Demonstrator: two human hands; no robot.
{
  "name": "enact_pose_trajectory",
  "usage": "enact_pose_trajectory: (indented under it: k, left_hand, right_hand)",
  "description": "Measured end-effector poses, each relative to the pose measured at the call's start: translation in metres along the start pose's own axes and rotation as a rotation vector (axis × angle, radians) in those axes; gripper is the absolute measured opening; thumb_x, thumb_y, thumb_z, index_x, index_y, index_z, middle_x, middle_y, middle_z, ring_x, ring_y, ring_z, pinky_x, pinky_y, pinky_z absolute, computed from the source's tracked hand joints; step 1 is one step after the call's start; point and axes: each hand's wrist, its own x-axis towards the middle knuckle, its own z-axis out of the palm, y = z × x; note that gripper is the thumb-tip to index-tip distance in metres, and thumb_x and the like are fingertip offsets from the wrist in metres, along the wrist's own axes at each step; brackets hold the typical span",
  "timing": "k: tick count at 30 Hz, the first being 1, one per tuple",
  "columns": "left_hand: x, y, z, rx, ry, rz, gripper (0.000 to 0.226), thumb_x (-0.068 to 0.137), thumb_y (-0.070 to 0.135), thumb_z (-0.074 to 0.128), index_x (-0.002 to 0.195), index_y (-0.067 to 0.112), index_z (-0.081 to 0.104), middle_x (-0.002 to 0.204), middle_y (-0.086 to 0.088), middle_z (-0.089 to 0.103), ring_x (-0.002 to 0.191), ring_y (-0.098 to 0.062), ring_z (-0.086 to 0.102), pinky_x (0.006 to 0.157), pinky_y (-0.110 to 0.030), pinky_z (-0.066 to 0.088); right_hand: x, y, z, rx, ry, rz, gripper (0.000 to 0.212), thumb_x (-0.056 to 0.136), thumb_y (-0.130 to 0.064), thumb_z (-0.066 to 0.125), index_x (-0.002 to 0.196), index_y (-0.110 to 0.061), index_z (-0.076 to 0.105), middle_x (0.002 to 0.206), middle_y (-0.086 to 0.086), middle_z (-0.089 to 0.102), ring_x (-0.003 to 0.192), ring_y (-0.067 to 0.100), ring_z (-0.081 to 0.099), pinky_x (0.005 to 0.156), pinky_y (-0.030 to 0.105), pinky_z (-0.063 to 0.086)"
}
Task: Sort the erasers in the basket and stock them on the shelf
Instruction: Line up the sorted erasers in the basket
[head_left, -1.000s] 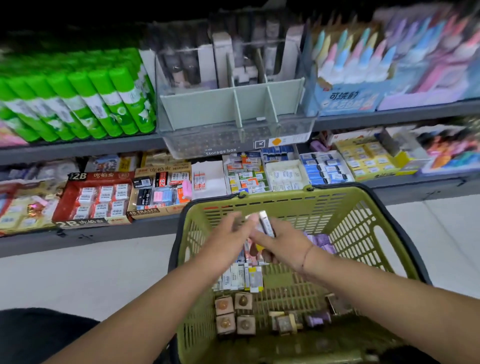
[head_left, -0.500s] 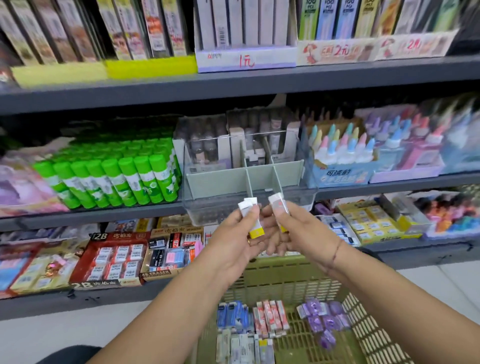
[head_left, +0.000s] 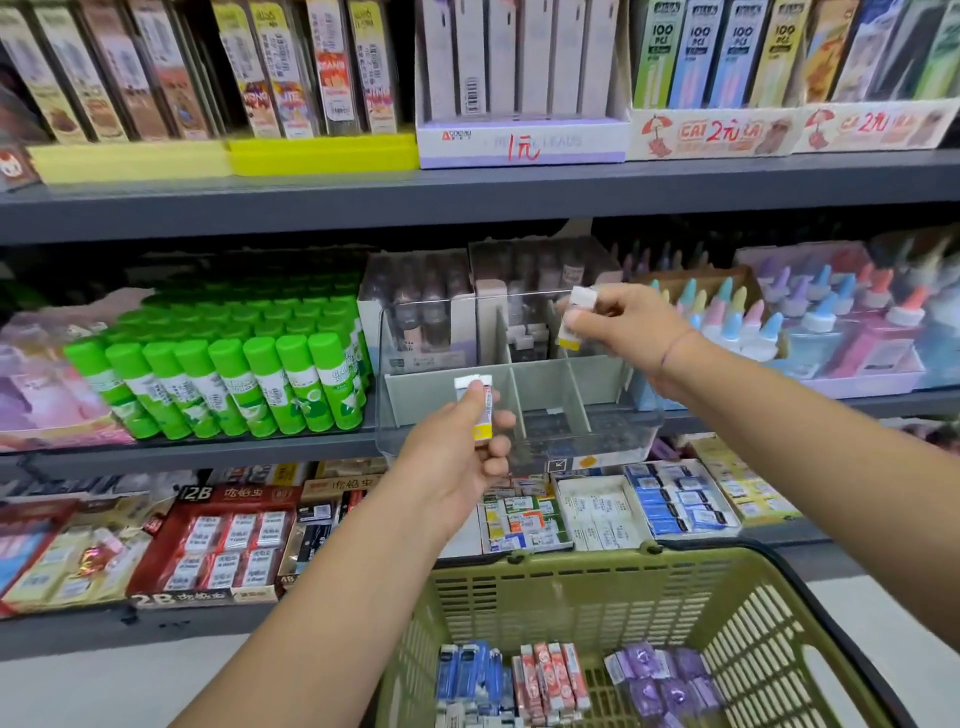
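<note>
At the lower right of the frame the green basket (head_left: 597, 587) is sitting closest, carrying rows of blue erasers (head_left: 470, 670), red erasers (head_left: 553, 675) and purple erasers (head_left: 660, 680) on its floor. Above it, near centre frame, the left hand (head_left: 452, 457) is pinching a white eraser (head_left: 480, 410) with a yellow end upright between thumb and curled fingers (head_left: 500, 419), in front of the clear storage box (head_left: 441, 374). Farther up and right, the right hand (head_left: 623, 327) is gripping a second eraser (head_left: 576, 317) of the same kind above the box's right part. The box is standing on the middle shelf (head_left: 208, 447), just beside green glue sticks (head_left: 260, 384) at the left.
</note>
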Motion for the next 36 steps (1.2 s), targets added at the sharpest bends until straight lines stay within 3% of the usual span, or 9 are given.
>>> enact_pose_trajectory:
  k: [2, 4, 9, 12, 15, 17, 21, 24, 36]
  left_hand:
    - [0.001, 0.004, -0.001, -0.032, 0.009, -0.005, 0.022, 0.102, 0.025, 0.043, 0.110, 0.007, 0.053, 0.069, -0.005, 0.056, 0.045, -0.010, 0.040, 0.034, -0.016, 0.030]
    - [0.000, 0.007, -0.003, -0.058, 0.006, -0.005, 0.020, 0.102, 0.023, 0.042, 0.109, 0.007, 0.053, 0.069, -0.006, 0.056, 0.047, -0.012, 0.041, 0.036, -0.017, 0.032]
    - [-0.001, 0.011, -0.006, -0.059, -0.004, -0.008, 0.020, 0.102, 0.024, 0.043, 0.100, 0.008, 0.055, 0.067, -0.006, 0.059, 0.048, -0.012, 0.044, 0.036, -0.018, 0.035]
    - [0.000, 0.012, -0.006, -0.063, 0.003, -0.011, 0.020, 0.102, 0.023, 0.042, 0.100, 0.008, 0.054, 0.068, -0.006, 0.059, 0.049, -0.013, 0.044, 0.036, -0.018, 0.036]
    - [0.001, 0.012, -0.006, -0.062, 0.015, -0.014, 0.020, 0.102, 0.022, 0.041, 0.096, 0.007, 0.054, 0.071, -0.007, 0.058, 0.052, -0.013, 0.044, 0.036, -0.018, 0.036]
    - [0.001, 0.012, -0.006, -0.062, 0.017, -0.016, 0.020, 0.102, 0.022, 0.041, 0.095, 0.007, 0.053, 0.072, -0.008, 0.058, 0.053, -0.014, 0.044, 0.036, -0.019, 0.037]
    - [0.000, 0.010, -0.005, -0.060, 0.021, -0.019, 0.020, 0.102, 0.021, 0.041, 0.106, 0.006, 0.053, 0.072, -0.009, 0.059, 0.052, -0.014, 0.045, 0.037, -0.018, 0.037]
    - [0.001, 0.010, -0.005, -0.062, 0.023, -0.022, 0.021, 0.102, 0.021, 0.041, 0.112, 0.006, 0.052, 0.073, -0.009, 0.059, 0.052, -0.014, 0.045, 0.037, -0.018, 0.037]
    - [0.007, 0.007, -0.012, -0.033, -0.043, 0.007, 0.035, 0.098, 0.025, 0.050, 0.122, 0.000, 0.054, 0.074, -0.006, 0.073, 0.052, -0.009, 0.064, 0.045, -0.019, 0.050]
  right_hand:
    - [0.017, 0.001, 0.004, 0.015, -0.019, 0.009, 0.010, 0.086, -0.018, 0.067, 0.076, -0.018, 0.067, 0.058, -0.011, 0.060, 0.060, 0.009, 0.054, 0.072, 0.020, 0.033]
    - [0.028, 0.002, 0.007, 0.136, -0.055, 0.049, 0.007, 0.089, -0.008, 0.062, 0.083, -0.010, 0.066, 0.066, 0.001, 0.064, 0.053, 0.007, 0.060, 0.059, 0.019, 0.050]
    - [0.040, 0.009, 0.011, 0.390, -0.085, 0.191, 0.011, 0.096, -0.005, 0.051, 0.085, -0.006, 0.056, 0.070, 0.009, 0.062, 0.054, 0.007, 0.066, 0.058, 0.019, 0.057]
    - [0.043, 0.014, 0.008, 0.033, -0.096, 0.093, 0.004, 0.093, -0.004, 0.056, 0.091, -0.005, 0.059, 0.069, 0.013, 0.062, 0.049, 0.008, 0.061, 0.059, 0.017, 0.055]
    - [0.049, 0.012, 0.006, -0.276, -0.100, -0.009, 0.006, 0.085, -0.006, 0.067, 0.088, -0.006, 0.062, 0.080, 0.020, 0.068, 0.061, 0.019, 0.062, 0.073, 0.031, 0.053]
    - [0.054, 0.006, 0.007, -0.513, -0.086, -0.111, 0.009, 0.082, -0.012, 0.071, 0.089, -0.008, 0.068, 0.087, 0.014, 0.071, 0.063, 0.010, 0.063, 0.068, 0.019, 0.049]
    - [0.063, -0.003, 0.012, -0.917, -0.144, -0.237, 0.018, 0.082, -0.026, 0.071, 0.098, -0.017, 0.074, 0.103, 0.002, 0.071, 0.096, 0.019, 0.063, 0.072, 0.018, 0.037]
    - [0.068, -0.001, 0.019, -1.055, -0.195, -0.246, 0.017, 0.082, -0.030, 0.070, 0.096, -0.021, 0.072, 0.106, 0.000, 0.068, 0.099, 0.022, 0.061, 0.064, 0.020, 0.037]
    - [0.066, 0.000, 0.037, -1.294, -0.103, -0.273, 0.019, 0.085, -0.018, 0.059, 0.101, -0.020, 0.068, 0.112, 0.007, 0.065, 0.104, 0.030, 0.060, 0.083, 0.031, 0.046]
